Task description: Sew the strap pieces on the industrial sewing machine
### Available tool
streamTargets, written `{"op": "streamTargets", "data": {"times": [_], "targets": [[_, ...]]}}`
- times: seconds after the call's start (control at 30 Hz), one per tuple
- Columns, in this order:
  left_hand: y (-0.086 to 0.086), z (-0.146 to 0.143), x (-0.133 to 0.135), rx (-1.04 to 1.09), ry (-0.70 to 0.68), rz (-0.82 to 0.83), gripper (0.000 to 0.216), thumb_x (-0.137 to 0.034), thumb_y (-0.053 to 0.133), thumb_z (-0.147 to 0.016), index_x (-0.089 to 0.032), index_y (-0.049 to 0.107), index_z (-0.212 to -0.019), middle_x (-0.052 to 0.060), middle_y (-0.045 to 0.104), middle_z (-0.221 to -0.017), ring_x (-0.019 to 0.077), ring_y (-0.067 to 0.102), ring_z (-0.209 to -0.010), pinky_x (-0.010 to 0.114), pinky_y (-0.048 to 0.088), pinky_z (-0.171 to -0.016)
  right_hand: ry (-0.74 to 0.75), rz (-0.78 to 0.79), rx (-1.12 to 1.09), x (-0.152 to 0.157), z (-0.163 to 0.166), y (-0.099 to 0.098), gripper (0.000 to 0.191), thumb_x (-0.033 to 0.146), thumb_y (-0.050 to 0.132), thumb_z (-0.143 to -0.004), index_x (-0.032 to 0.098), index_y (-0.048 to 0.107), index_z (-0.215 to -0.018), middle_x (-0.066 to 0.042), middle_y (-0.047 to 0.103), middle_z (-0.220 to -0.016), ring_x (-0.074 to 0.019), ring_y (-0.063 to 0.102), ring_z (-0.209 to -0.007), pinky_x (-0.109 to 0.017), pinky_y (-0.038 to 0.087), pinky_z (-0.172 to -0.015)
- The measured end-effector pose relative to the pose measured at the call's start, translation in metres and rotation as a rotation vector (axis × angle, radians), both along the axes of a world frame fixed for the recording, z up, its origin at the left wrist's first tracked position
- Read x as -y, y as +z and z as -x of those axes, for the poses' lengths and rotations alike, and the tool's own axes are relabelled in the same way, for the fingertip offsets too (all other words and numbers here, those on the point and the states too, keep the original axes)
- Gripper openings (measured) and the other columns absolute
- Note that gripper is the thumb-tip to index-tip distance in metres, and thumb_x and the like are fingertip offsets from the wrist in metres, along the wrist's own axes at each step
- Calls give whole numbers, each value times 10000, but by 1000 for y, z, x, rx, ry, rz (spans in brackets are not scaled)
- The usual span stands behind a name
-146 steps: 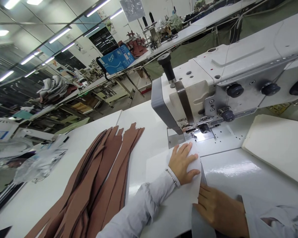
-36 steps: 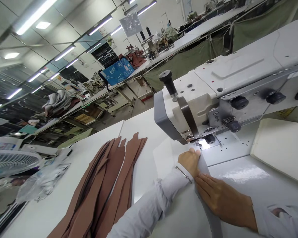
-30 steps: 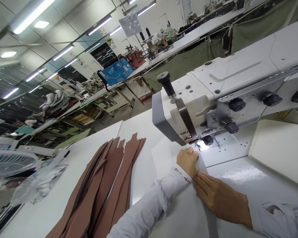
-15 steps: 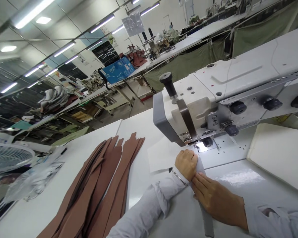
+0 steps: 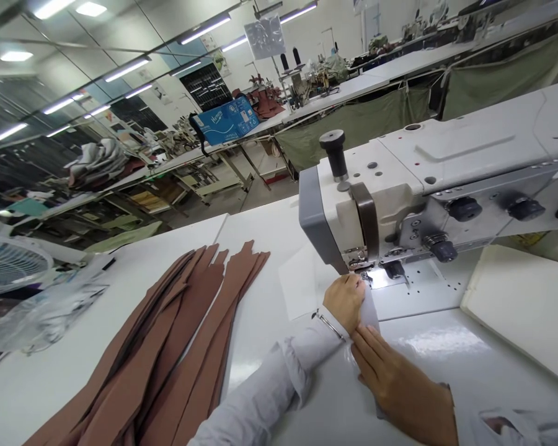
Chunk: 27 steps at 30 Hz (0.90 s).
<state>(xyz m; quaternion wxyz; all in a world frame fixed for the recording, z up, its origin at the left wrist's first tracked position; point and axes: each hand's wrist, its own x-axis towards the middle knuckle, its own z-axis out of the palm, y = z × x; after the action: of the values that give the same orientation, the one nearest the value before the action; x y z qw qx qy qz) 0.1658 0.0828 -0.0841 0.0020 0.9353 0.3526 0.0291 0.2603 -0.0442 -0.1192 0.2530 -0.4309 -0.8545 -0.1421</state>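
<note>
A narrow grey fabric strip [image 5: 371,311] lies on the white table and runs up to the lit needle area of a sewing machine [image 5: 348,223]. My left hand [image 5: 345,301], its fingers curled down, grips the strip right in front of the presser area; the fingertips are partly hidden. Just behind it, my right hand [image 5: 395,379] lies flat over the strip with fingers stretched out, their tips touching my left wrist. The strip's near end shows a little below my right palm.
Left of my arms lies a pile of long brown fabric pieces [image 5: 167,347]. A white sheet [image 5: 302,282] sits beside the machine head, and a cream board [image 5: 525,303] lies at the right. Clear plastic bags [image 5: 51,310] and a fan [image 5: 13,263] are at far left.
The grey strip has slid forward toward the needle, so less of its near end sticks out below my right hand. My hands keep nearly the same pose; the view has shifted slightly.
</note>
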Motion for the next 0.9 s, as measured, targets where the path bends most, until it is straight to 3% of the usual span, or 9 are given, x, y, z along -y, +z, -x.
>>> {"op": "streamTargets", "data": {"times": [0.17, 0.33, 0.5, 0.6, 0.9], "targets": [[-3, -2, -8, -51, 12, 14, 301, -119, 476, -812, -103, 542, -1106, 112, 566, -1099, 234, 546, -942, 349, 489, -826, -16, -79, -123, 20, -5, 1, 322, 39, 418, -777, 60, 593, -1047, -143, 608, -1129, -245, 530, -1108, -353, 439, -962], [0, -1, -10, -38, 32, -5, 307, -103, 473, -801, -113, 548, -1098, 116, 572, -1098, 253, 541, -981, 376, 480, -843, 7, -111, -246, 18, -10, 11, 362, -8, 311, -831, 116, 628, -953, -75, 668, -1001, -172, 592, -1010, -272, 447, -945], [0, 11, 12, 135, -46, 41, 224, -214, 542, -795, -145, 578, -1005, 101, 564, -1134, 265, 513, -1048, 409, 463, -901, 50, 2, -166, 9, -13, 15, 337, 7, 343, -846, 94, 630, -1001, -104, 654, -1044, -209, 584, -1036, -313, 513, -875], [-3, 15, 21, 210, -22, 57, 233, -215, 544, -795, -145, 579, -1015, 100, 552, -1180, 269, 483, -1114, 413, 441, -954, 74, 16, -148, 5, -14, 10, 316, 14, 374, -837, 76, 629, -1013, -132, 642, -1062, -231, 577, -1049, -335, 525, -865], [-3, 7, 4, 172, 39, 88, 243, -195, 582, -784, -142, 601, -1021, 95, 554, -1199, 244, 485, -1125, 364, 445, -963, 117, 20, -90, -13, -17, 8, 354, -13, 351, -814, 52, 617, -1038, -155, 625, -1086, -251, 562, -1068, -376, 520, -883]]}}
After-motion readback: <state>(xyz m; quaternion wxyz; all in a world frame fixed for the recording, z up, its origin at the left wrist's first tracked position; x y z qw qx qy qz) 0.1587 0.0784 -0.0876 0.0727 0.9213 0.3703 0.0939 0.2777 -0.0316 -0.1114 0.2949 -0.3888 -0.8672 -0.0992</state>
